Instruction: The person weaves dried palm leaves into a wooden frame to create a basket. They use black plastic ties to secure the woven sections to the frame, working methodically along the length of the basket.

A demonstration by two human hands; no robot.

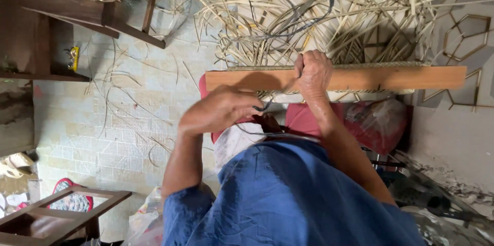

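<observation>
A long wooden board [391, 77] lies crosswise over a woven straw mat [360, 65], whose loose pale strips [319, 14] fan out beyond it. My right hand [314, 72] is clenched on top of the board's middle, gripping strands at the mat's edge. My left hand [220, 110] hovers just below the board with fingers curled, pinching a thin dark cord [266, 105] that runs toward the right hand. Blue sleeves cover both upper arms. What lies under the right fist is hidden.
Red cloth and a plastic bag [378, 122] sit below the board. Dark wooden furniture [62, 4] stands at top left, and a wooden stool frame [67, 212] at bottom left. Stray straw lies on the tiled floor [118, 122].
</observation>
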